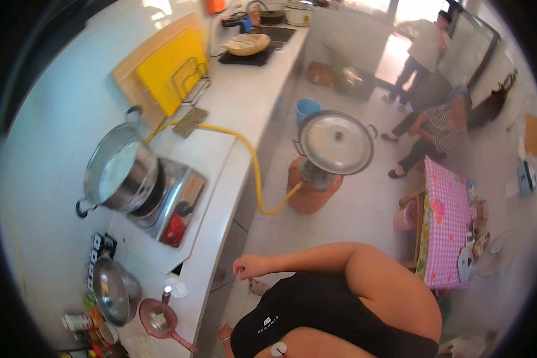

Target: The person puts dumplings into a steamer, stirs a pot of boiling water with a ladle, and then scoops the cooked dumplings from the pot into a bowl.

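My right hand (252, 267) is held in front of my black top, beside the white counter (204, 250). Its fingers are curled in, and no object shows in them. Lower down, my left hand (225, 333) with a thin bracelet is partly hidden by my body; its fingers do not show clearly. Nearest on the counter lies a small pink frying pan (172, 330) with a metal-ended utensil (166, 292) in it. Beside it leans a wide steel bowl (114, 291). A steel pot (140, 190) with pale contents stands on a gas stove (188, 186).
A yellow hose (253, 156) runs from the counter to a floor burner (317, 177) under a large lidded wok (338, 142). Yellow cutting board (170, 74) stands by the wall. A blue bucket (308, 110), seated person (447, 128), standing person (425, 51) and pink-checked table (447, 221) lie beyond.
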Demonstrator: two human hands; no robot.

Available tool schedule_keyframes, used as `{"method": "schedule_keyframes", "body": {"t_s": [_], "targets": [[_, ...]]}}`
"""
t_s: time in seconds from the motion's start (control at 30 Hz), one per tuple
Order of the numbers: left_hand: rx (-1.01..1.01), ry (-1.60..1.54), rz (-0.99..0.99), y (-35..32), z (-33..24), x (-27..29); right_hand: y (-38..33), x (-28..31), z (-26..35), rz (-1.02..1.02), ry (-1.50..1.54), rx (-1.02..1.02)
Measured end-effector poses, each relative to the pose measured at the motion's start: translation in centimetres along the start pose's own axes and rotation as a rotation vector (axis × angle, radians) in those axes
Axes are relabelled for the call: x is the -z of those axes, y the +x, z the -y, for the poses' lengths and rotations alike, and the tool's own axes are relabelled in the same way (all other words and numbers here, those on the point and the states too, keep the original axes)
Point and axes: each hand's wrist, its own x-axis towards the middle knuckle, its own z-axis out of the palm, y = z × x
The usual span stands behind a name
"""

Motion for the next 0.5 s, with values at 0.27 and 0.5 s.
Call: {"method": "schedule_keyframes", "body": {"t_s": [0.27,0.5], "targets": [[-0.199,0.765,0.066,-6.8,-10.6,-14.4,-16.8,13.2,-4.6,-0.226,0.091,0.004],[-0.458,0.593,0.489,-20.6,-25.8,-37.9,-30.8,23.0,-8.6,-0.586,0.172,0.159]]}}
